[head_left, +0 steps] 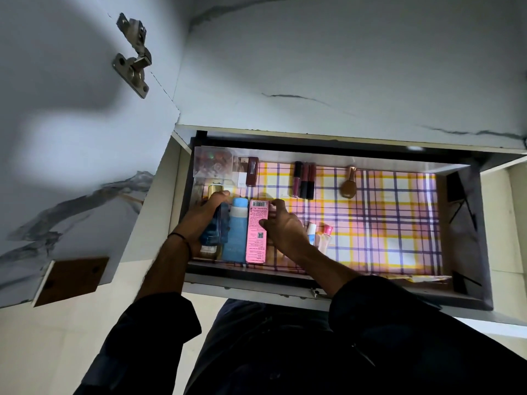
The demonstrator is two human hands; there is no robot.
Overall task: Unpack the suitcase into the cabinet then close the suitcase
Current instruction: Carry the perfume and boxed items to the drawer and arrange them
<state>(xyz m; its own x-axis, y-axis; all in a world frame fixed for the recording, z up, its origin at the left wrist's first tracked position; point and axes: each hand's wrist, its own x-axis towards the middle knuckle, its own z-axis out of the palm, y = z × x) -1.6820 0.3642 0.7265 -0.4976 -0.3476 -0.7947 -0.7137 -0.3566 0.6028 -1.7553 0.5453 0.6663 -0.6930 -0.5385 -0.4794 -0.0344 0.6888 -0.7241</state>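
Note:
I look down into an open cabinet drawer (456, 223) lined with pink, yellow and purple checked paper. My left hand (204, 213) grips a dark blue bottle with a gold cap (215, 223) at the drawer's left end. A light blue bottle (236, 226) lies beside it. My right hand (281, 223) holds the right edge of a pink box (256, 229), thumb on its face. Two small tubes (319, 236) lie just right of that hand. The suitcase is out of view.
At the drawer's back lie several lip glosses (303, 179), a brown nail polish bottle (349, 183), a dark red lipstick (252, 171) and a clear box of small items (212, 163). An open cabinet door with a metal hinge (132, 55) stands at the left.

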